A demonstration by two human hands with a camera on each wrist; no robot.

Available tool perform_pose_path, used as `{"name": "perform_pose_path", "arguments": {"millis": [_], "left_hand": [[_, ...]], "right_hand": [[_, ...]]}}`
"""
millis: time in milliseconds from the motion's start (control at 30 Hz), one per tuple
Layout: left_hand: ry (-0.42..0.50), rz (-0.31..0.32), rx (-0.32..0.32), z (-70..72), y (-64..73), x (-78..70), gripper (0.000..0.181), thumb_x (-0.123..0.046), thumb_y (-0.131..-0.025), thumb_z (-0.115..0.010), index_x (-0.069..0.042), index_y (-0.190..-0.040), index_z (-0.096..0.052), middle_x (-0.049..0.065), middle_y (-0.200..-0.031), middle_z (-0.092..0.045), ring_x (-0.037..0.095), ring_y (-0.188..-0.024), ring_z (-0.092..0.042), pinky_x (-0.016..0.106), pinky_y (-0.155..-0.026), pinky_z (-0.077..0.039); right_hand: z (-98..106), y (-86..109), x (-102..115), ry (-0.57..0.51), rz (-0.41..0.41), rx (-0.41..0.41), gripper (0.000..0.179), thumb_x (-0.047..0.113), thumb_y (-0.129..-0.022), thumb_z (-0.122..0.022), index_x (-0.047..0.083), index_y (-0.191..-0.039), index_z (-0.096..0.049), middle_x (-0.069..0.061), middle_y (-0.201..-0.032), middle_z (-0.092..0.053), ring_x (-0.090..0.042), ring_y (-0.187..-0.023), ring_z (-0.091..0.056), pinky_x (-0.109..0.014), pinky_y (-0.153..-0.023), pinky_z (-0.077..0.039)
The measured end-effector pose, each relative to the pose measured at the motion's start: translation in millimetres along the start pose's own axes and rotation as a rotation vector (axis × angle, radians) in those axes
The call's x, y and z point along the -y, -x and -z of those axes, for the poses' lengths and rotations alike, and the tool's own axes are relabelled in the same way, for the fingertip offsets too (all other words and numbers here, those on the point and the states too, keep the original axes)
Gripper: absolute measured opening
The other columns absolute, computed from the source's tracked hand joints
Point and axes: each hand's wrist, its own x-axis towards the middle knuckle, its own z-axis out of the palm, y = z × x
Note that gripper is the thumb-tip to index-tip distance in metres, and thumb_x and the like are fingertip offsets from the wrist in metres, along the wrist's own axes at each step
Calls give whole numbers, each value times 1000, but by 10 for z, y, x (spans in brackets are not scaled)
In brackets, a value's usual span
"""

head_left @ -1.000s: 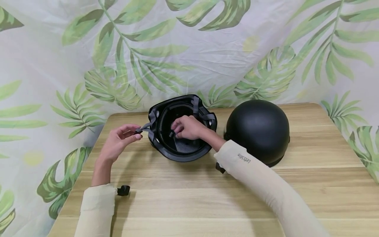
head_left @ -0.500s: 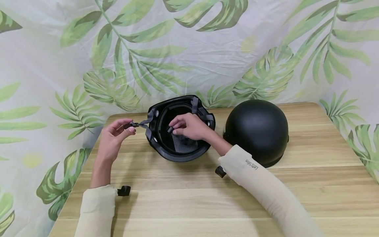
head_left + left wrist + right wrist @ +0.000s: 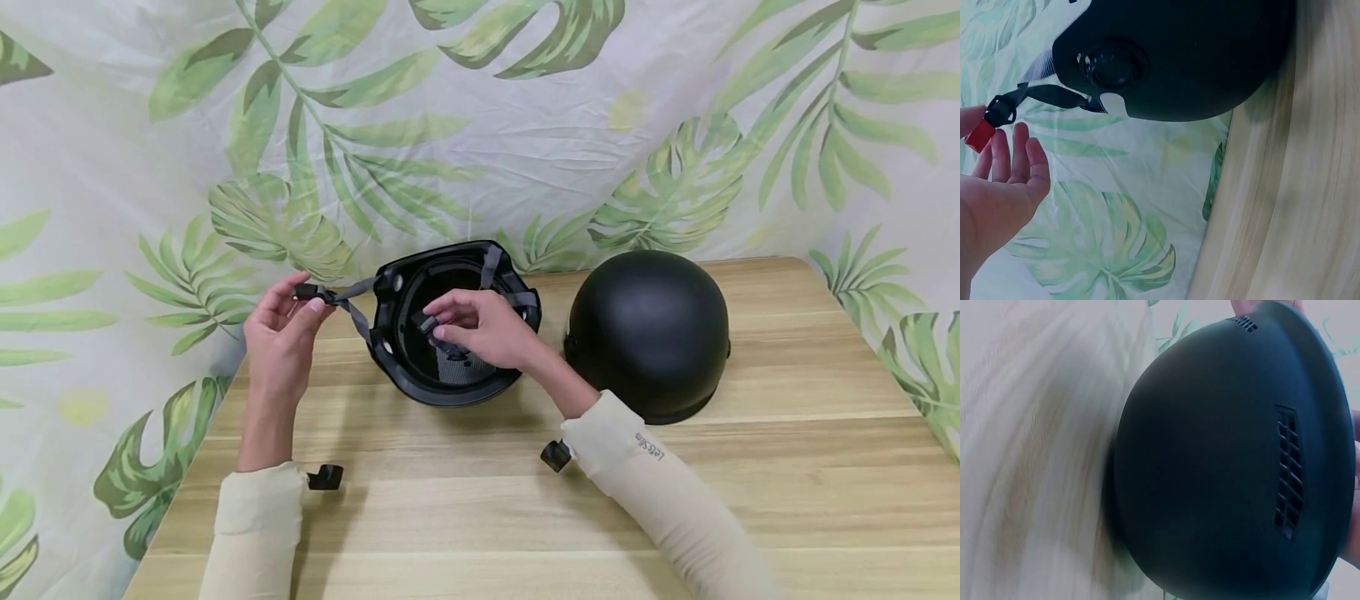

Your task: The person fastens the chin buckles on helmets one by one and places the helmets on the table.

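Note:
An upturned black helmet (image 3: 420, 385) lies on the table with its hollow side up. Between thumb and fingers, my left hand (image 3: 281, 337) pinches the strap buckle (image 3: 313, 292) and draws its grey straps (image 3: 354, 290) outward past the helmet's left rim. In the left wrist view this buckle shows a red end (image 3: 980, 136). Over the helmet's hollow, my right hand (image 3: 483, 327) pinches a small dark buckle piece (image 3: 428, 323) at the fingertips. From the right wrist view, the helmet's shell (image 3: 1210, 456) fills the middle and hides most of that hand.
A second black helmet (image 3: 648, 333) stands dome up just right of the first, close to my right forearm. The wooden table (image 3: 450, 517) ends at a leaf-print cloth (image 3: 555, 142) behind. Small black wrist-worn pieces (image 3: 327, 477) jut from both cuffs.
My left hand has moved up and left with the buckle, pulling the straps longer. My right hand has shifted slightly left with its buckle piece. The upturned helmet has slid a little left.

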Motion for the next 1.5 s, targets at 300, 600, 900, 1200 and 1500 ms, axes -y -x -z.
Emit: {"name": "perform_pose_path", "arguments": {"millis": [300,600,900,1200,1500], "left_hand": [[129,-43,72,-64,-16,9,27,22,-96,-57,15,-121,-61,17,-105,-70,34,-105,-77,36,-95,-63],[-9,-60,82,-218,-60,1,31,22,-94,-57,6,-115,-74,10,-107,-73,18,-92,-73,24,-84,-62],[-219,-69,172,-413,-118,28,34,17,-94,-61,-1,-118,-78,4,-108,-79,11,-97,-71,18,-83,-56],[-472,-46,340,-477,-114,95,35,5,-98,-68,16,-131,-66,-1,-116,-72,7,-99,-70,15,-85,-56],[-534,-24,403,-510,-84,124,36,8,-97,-68,11,-133,-67,-6,-117,-73,6,-101,-68,15,-86,-56]], "right_hand": [[-47,110,-4,-78,13,-94,30,5,-101,-71,3,-130,-72,-16,-119,-76,-20,-106,-75,-28,-92,-61],[-76,165,-45,-140,16,-118,30,2,-101,-69,0,-131,-71,-19,-117,-75,-16,-103,-74,-23,-90,-60],[-114,188,-59,-208,30,-126,31,-1,-101,-68,-2,-131,-70,-22,-114,-74,-11,-98,-75,-20,-86,-59],[-131,216,-81,-240,30,-158,30,3,-100,-71,-1,-130,-71,-23,-116,-75,-11,-97,-76,-22,-87,-60],[-168,223,-81,-222,41,-214,28,5,-99,-74,-1,-127,-74,-22,-118,-77,-7,-95,-75,-22,-85,-61]]}}
